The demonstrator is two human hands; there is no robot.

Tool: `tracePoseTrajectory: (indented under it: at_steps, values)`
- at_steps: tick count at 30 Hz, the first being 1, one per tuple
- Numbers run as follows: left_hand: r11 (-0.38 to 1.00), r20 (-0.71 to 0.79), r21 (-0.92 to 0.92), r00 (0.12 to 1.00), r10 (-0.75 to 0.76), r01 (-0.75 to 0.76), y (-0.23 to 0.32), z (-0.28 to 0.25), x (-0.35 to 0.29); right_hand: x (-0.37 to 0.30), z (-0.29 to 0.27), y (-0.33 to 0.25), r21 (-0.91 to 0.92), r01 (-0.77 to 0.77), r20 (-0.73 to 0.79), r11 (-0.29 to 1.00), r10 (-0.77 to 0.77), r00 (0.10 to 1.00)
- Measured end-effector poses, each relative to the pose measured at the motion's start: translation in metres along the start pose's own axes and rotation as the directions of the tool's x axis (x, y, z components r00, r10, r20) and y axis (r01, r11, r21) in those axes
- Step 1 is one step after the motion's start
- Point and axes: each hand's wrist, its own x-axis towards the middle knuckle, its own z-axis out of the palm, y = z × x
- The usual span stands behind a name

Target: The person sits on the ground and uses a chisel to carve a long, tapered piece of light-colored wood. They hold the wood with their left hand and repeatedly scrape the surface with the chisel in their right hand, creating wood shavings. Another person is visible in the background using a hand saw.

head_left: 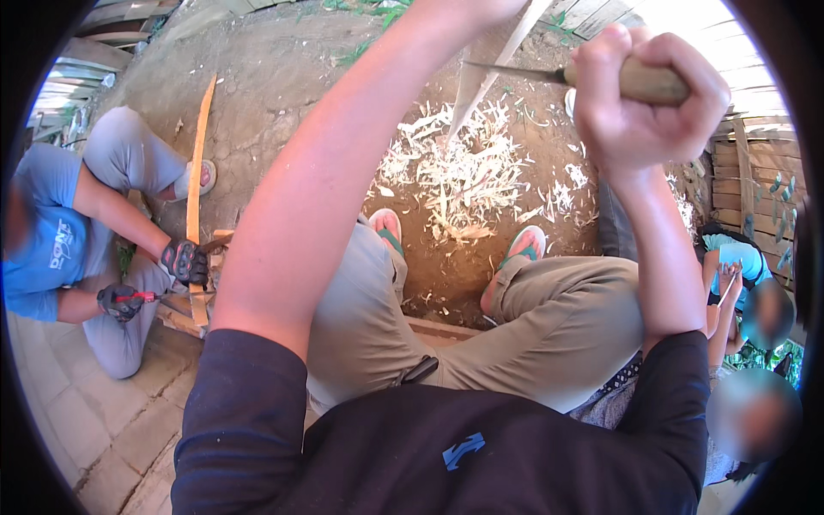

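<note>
My right hand is closed around the wooden handle of a knife. Its thin dark blade points left and crosses a pale strip of wood. That strip slants down from the top edge, and its pointed lower end is over the pile of shavings. At the top edge, my left hand is beside the upper part of the strip. Only the wrist end of this hand shows; its fingers are cut off by the picture's edge, so their grip is hidden.
Pale wood shavings litter the dirt ground before my sandalled feet. At left, a person in dark gloves holds a long curved wooden strip and a red-handled tool. Other people sit at right, beside a wooden slat wall.
</note>
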Motion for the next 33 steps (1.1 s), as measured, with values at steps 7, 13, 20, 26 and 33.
tracePoseTrajectory:
  at_steps: [7,13,20,26,33]
  values:
    - [0.999,0.065,-0.047,0.998,-0.019,0.022,-0.012,0.005,-0.001,-0.014,-0.011,0.015,-0.437,0.108,0.042,0.893,-0.099,0.994]
    - [1.0,0.021,0.01,1.0,0.015,-0.015,-0.002,0.005,-0.003,-0.004,-0.015,0.005,-0.12,-0.075,0.049,0.99,0.081,0.996]
    - [0.88,0.555,-0.413,0.831,0.04,0.234,-0.008,-0.047,0.035,-0.015,-0.001,0.002,-0.123,-0.012,0.031,0.992,0.016,0.999]
    - [0.999,0.05,-0.026,0.998,0.028,-0.027,-0.024,-0.019,0.009,-0.019,-0.003,0.01,-0.292,0.055,0.112,0.955,-0.022,0.993]
    - [0.991,0.069,-0.136,0.998,-0.003,0.013,-0.008,-0.012,0.006,-0.025,0.0,0.012,-0.303,0.122,0.177,0.945,-0.07,0.982]
